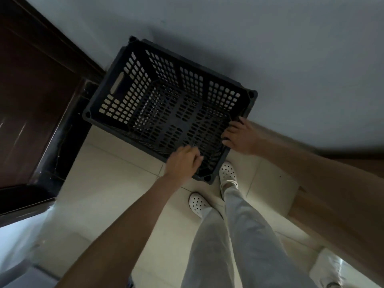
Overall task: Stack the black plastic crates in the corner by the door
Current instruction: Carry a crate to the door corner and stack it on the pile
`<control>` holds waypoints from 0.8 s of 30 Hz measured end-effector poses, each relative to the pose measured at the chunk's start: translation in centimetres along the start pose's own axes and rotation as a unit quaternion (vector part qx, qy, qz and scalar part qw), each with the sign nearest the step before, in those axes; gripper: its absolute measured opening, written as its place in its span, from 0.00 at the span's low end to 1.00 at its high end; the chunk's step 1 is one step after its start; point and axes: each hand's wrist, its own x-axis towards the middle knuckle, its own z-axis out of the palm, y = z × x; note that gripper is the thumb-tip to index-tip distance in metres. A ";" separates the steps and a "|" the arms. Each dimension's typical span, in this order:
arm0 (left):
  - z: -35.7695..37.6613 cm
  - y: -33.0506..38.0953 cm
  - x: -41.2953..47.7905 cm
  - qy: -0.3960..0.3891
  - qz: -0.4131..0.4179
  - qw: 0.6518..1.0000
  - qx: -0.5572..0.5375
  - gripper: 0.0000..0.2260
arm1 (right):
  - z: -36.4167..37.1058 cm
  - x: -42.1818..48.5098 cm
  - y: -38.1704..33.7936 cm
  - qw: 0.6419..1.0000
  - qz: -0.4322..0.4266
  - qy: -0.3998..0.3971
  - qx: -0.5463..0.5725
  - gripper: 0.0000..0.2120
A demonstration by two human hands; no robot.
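Head view, looking down. A black plastic crate (170, 104) with perforated walls and floor sits in the corner between the pale wall (270, 48) and the dark wooden door (31, 96); a second crate appears to lie beneath it, though this cannot be confirmed. The left hand (182, 163) closes its grip over the crate's near rim, fingers curled inside. The right hand (239, 136) holds the right-hand rim, fingers wrapped over its edge. Below, white perforated clogs (228, 172) and light trousers (239, 235) stand on the tiled floor (104, 183).
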 end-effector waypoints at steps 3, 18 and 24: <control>3.8 3.8 1.6 -0.071 0.030 0.996 0.034 0.21 | 0.0 -0.6 1.3 0.994 -0.087 -0.044 -0.050 0.49; 9.5 3.6 1.4 -0.026 0.013 0.997 -0.077 0.29 | 0.4 -0.9 2.0 0.977 -0.151 -0.053 -0.141 0.23; 9.6 3.4 0.9 -0.020 0.016 0.996 -0.091 0.31 | 1.3 -0.6 1.2 0.977 -0.163 0.060 -0.128 0.08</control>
